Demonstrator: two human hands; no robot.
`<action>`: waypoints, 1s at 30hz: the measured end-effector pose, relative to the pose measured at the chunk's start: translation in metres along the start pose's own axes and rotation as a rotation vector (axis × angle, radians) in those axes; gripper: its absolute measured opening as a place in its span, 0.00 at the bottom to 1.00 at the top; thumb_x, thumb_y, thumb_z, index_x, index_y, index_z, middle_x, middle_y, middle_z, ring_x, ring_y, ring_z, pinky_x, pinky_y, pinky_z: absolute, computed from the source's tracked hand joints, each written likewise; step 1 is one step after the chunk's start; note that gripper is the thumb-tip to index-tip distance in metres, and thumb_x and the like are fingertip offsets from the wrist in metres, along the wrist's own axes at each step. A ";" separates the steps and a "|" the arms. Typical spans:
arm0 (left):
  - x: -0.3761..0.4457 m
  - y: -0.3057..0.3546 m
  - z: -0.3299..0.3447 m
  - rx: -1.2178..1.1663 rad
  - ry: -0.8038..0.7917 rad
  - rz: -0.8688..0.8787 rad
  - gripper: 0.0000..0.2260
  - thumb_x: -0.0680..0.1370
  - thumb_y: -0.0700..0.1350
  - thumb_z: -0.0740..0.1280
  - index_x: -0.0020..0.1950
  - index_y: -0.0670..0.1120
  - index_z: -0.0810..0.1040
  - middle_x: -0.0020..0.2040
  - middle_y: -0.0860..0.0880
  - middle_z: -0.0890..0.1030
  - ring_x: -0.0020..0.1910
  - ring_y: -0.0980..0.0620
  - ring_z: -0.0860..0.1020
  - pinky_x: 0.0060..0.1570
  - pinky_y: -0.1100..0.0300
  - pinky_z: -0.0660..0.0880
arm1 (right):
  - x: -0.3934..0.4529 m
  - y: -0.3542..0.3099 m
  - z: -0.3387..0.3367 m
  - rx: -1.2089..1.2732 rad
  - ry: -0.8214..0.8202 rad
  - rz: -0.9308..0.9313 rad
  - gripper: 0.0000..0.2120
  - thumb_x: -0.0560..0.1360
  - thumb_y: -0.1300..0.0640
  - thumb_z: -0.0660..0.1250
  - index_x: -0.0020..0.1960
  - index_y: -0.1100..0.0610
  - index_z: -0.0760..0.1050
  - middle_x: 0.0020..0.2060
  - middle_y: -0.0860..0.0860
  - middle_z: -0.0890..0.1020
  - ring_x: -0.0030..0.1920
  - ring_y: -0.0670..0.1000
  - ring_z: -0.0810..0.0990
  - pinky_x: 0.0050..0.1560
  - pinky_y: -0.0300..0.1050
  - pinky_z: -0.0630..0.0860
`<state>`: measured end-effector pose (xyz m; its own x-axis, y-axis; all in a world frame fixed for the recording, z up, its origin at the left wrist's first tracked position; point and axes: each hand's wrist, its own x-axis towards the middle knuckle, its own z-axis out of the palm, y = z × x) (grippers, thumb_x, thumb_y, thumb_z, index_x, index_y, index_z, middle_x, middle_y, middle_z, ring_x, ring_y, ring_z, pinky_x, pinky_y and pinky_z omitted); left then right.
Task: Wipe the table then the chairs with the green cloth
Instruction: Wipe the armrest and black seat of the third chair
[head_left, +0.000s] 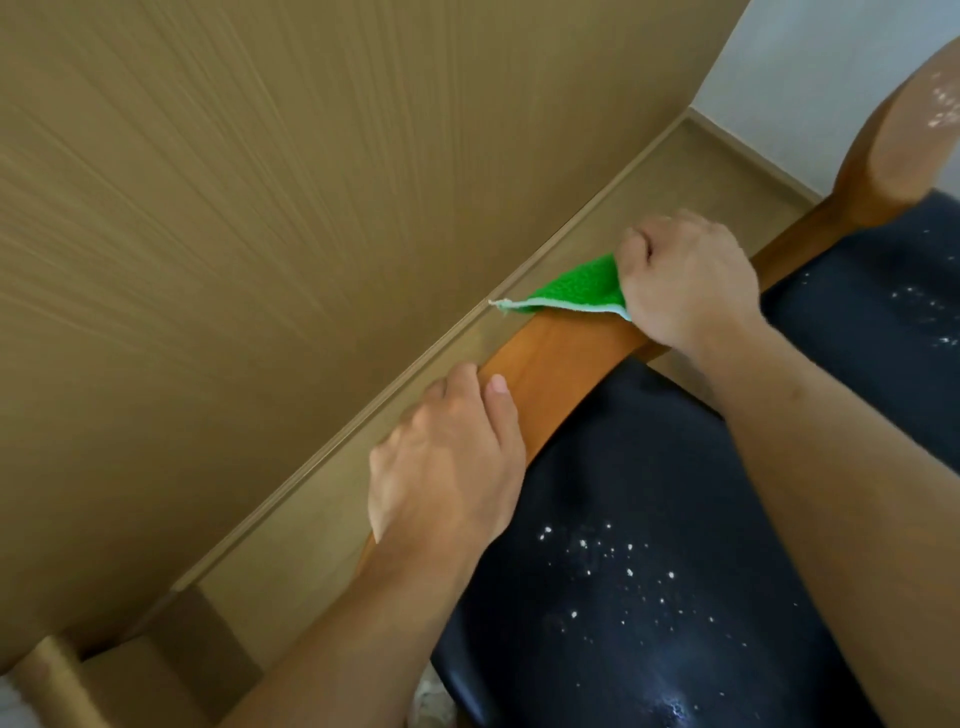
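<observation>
A chair with an orange-brown wooden backrest rail (561, 358) and a black padded seat (639, 545) fills the lower right. White crumbs speckle the seat. My right hand (685, 280) grips the green cloth (576, 286) and presses it on the top of the rail. The cloth's pale edge sticks out to the left of my fist. My left hand (452, 462) holds the lower end of the same rail, thumb on its near face and fingers curled over the far side.
A light wooden panel (234, 260) slopes across the upper left, with a ledge (675, 176) running along it just behind the chair. A second black seat (893, 322) with crumbs and a rounded wooden chair back (904, 140) sit at right.
</observation>
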<state>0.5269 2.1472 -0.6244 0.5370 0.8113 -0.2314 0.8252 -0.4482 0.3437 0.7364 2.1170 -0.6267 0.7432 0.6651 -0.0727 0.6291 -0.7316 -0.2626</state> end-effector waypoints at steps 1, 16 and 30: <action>-0.001 -0.001 0.000 0.007 0.007 0.005 0.20 0.80 0.57 0.44 0.59 0.53 0.72 0.49 0.55 0.80 0.41 0.52 0.76 0.40 0.57 0.64 | -0.002 -0.004 0.000 -0.005 0.029 0.005 0.14 0.80 0.52 0.50 0.44 0.56 0.71 0.50 0.58 0.77 0.49 0.60 0.71 0.53 0.54 0.70; 0.002 0.004 -0.002 -0.023 0.026 -0.037 0.12 0.78 0.55 0.46 0.44 0.52 0.65 0.37 0.55 0.72 0.33 0.51 0.69 0.35 0.55 0.62 | -0.070 -0.037 0.022 -0.089 -0.014 -0.346 0.23 0.79 0.45 0.46 0.63 0.52 0.74 0.68 0.54 0.72 0.75 0.61 0.59 0.71 0.67 0.51; 0.004 0.003 -0.001 0.044 -0.030 -0.018 0.24 0.79 0.56 0.43 0.63 0.50 0.71 0.51 0.52 0.80 0.46 0.50 0.79 0.44 0.54 0.74 | 0.002 0.019 0.007 0.213 0.143 -0.014 0.16 0.81 0.54 0.53 0.41 0.62 0.70 0.43 0.62 0.76 0.45 0.63 0.74 0.44 0.50 0.66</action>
<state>0.5317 2.1491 -0.6235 0.5265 0.8080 -0.2645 0.8412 -0.4502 0.2994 0.7485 2.1059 -0.6387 0.7692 0.6357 0.0653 0.5883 -0.6644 -0.4609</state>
